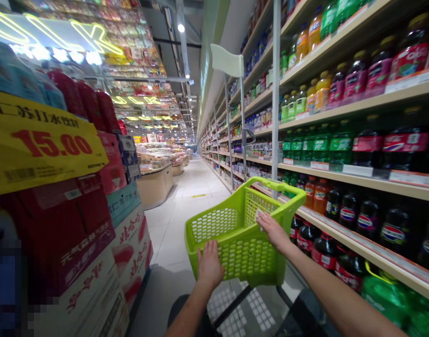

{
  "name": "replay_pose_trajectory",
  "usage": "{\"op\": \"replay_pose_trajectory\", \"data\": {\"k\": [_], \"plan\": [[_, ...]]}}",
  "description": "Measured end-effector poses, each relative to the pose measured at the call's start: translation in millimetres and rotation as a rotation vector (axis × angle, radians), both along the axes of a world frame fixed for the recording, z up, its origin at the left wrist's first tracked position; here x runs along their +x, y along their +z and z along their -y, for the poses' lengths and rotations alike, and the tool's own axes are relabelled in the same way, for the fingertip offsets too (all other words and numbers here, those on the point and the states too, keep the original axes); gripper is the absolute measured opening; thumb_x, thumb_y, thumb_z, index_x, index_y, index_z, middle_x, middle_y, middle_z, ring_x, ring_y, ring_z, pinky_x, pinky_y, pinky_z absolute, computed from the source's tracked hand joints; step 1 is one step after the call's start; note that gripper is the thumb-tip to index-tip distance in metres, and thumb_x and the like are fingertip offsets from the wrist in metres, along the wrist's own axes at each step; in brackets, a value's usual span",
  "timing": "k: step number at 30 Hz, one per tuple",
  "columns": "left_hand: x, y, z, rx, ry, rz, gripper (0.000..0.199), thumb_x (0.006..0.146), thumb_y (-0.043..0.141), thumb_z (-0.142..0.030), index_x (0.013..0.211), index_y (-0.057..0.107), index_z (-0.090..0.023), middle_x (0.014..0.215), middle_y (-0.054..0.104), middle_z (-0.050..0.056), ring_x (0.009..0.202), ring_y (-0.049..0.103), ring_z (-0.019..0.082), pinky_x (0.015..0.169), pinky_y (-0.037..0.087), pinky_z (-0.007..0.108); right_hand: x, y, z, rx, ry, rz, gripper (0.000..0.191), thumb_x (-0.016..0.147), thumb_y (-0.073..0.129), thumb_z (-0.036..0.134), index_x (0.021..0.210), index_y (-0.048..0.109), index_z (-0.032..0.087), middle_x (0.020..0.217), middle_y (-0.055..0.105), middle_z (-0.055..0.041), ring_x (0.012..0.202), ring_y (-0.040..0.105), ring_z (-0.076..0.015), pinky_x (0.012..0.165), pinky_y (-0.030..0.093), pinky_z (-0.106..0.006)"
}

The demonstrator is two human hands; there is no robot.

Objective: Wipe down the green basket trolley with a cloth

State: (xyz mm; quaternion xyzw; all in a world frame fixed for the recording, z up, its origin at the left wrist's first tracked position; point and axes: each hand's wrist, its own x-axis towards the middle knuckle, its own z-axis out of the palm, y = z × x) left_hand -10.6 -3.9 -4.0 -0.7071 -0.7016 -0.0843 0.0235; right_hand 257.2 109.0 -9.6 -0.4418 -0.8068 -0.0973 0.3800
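Observation:
A lime-green plastic shopping cart with perforated walls stands in front of me, its basket interior mostly hidden behind the near wall. My left hand rests on the near side of the rim, fingers laid over the edge and slightly apart. Toward the handle end, my right hand presses a crumpled white tissue or cloth against the upper rim with its fingers closed. The green handle rises at the far right end of the cart, and neither hand touches it.
Drink shelves with soda bottles line the right, close to the cart. Stacked drink cartons with a yellow price sign stand on the left. A pale sign on a pole rises behind the cart. A tiled aisle runs ahead past display counters.

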Motion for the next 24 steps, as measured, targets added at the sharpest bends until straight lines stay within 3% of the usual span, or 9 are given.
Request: {"op": "replay_pose_trajectory", "data": {"k": [4,8,10,13,15,20,22,24], "plan": [[21.7,-6.0,0.5,-0.014,-0.071,0.036,0.087,0.060,0.044,-0.025,0.139,0.013,-0.009,0.148,0.013,0.006,0.136,0.008,0.023,0.110,0.008,0.045,-33.6,-7.3,-0.4,-0.086,0.045,-0.029,0.051,0.073,0.037,-0.002,0.113,0.059,0.020,0.127,0.051,-0.0086,0.127,0.034,-0.0200,0.103,0.030,-0.046],[32.5,0.8,0.5,-0.071,-0.193,0.055,0.085,0.062,0.043,-0.030,0.139,0.014,-0.009,0.148,0.011,0.006,0.136,0.007,0.021,0.110,0.009,0.043,-69.3,-21.0,10.8,-0.077,0.157,-0.011,0.049,0.073,0.039,-0.001,0.112,0.060,0.020,0.125,0.053,-0.0087,0.125,0.037,-0.0201,0.103,0.032,-0.044],[25.1,3.5,1.0,-0.114,-0.206,0.062,0.084,0.062,0.044,-0.032,0.139,0.016,-0.010,0.148,0.014,0.006,0.136,0.010,0.021,0.110,0.009,0.044,-64.0,-20.8,11.5,-0.077,0.116,-0.034,0.052,0.071,0.039,-0.003,0.112,0.060,0.020,0.124,0.054,-0.0082,0.123,0.039,-0.0198,0.102,0.033,-0.043],[5.1,0.1,3.0,-0.141,-0.110,0.038,0.083,0.062,0.045,-0.030,0.138,0.018,-0.010,0.147,0.018,0.008,0.135,0.013,0.023,0.109,0.008,0.048,-45.3,-15.0,10.2,-0.095,0.035,-0.073,0.056,0.068,0.036,-0.006,0.113,0.059,0.020,0.123,0.054,-0.0091,0.122,0.042,-0.0197,0.101,0.034,-0.044],[-3.5,-5.0,5.0,-0.124,-0.092,0.006,0.085,0.060,0.046,-0.029,0.138,0.018,-0.010,0.147,0.016,0.008,0.136,0.010,0.024,0.109,0.007,0.049,-46.1,-13.2,15.0,-0.084,0.071,-0.064,0.055,0.070,0.036,-0.004,0.113,0.059,0.020,0.123,0.055,-0.0095,0.121,0.042,-0.0195,0.101,0.035,-0.045],[11.0,-10.5,8.7,-0.132,-0.157,-0.025,0.090,0.060,0.049,-0.036,0.139,0.015,-0.008,0.147,0.016,0.009,0.136,0.006,0.025,0.109,0.007,0.049,-89.1,-18.5,44.5,0.003,0.335,0.064,0.041,0.079,0.043,0.006,0.114,0.058,0.021,0.124,0.054,-0.0087,0.121,0.043,-0.0185,0.101,0.036,-0.042],[18.8,-9.2,8.6,-0.139,-0.211,-0.020,0.090,0.061,0.049,-0.038,0.139,0.015,-0.009,0.147,0.017,0.008,0.136,0.007,0.025,0.109,0.006,0.048,-91.5,-19.2,49.4,0.013,0.332,0.091,0.039,0.081,0.044,0.008,0.114,0.058,0.021,0.124,0.054,-0.0090,0.121,0.043,-0.0190,0.099,0.038,-0.041],[19.5,-7.8,7.1,-0.123,-0.253,-0.006,0.087,0.062,0.048,-0.038,0.139,0.016,-0.010,0.147,0.017,0.007,0.136,0.008,0.023,0.110,0.006,0.046,-79.9,-18.2,47.7,-0.001,0.241,0.085,0.039,0.081,0.043,0.008,0.114,0.058,0.020,0.123,0.054,-0.0107,0.119,0.045,-0.0207,0.098,0.039,-0.043]]}}
